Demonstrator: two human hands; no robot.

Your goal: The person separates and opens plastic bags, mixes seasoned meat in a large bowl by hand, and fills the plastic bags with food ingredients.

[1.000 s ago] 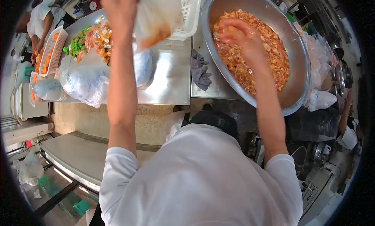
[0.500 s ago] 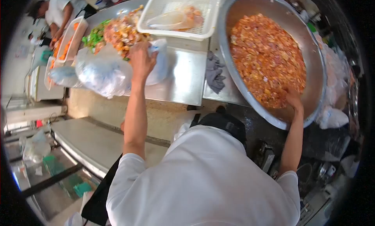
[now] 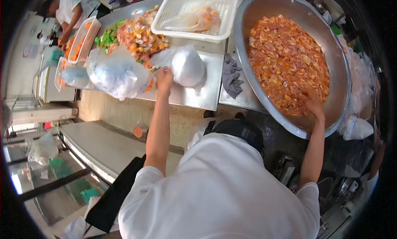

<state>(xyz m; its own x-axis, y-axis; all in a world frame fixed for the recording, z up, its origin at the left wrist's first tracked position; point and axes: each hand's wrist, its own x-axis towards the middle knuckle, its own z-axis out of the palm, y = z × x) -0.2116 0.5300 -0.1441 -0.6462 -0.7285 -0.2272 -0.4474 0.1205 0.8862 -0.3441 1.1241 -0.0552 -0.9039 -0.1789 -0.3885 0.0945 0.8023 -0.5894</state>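
My left hand (image 3: 164, 78) is closed at the edge of a clear plastic bag (image 3: 188, 66), which puffs out to its right over the steel table. Just left of this hand lies another bundle of clear plastic bags (image 3: 120, 75). Behind them is a pile of cut meat pieces (image 3: 142, 36) beside chopped green vegetables (image 3: 108, 38). A large steel basin (image 3: 338, 111) on the right holds red-orange marinated meat pieces (image 3: 285, 61). My right hand (image 3: 312, 102) reaches over the near rim, fingers spread on the meat; the fingertips are partly hidden.
A white plastic basket (image 3: 196, 37) with a bagged portion stands between pile and basin. A grey cloth (image 3: 231, 77) lies beside the basin. White trays of orange pieces (image 3: 84, 38) stand far left, near another person (image 3: 74, 9). More plastic bags (image 3: 357, 127) are at right.
My left hand has come toward the table's near edge, and the plastic bag has puffed up beside it. My right hand stays in the basin, its fingers slightly shifted. The view has shifted a little.
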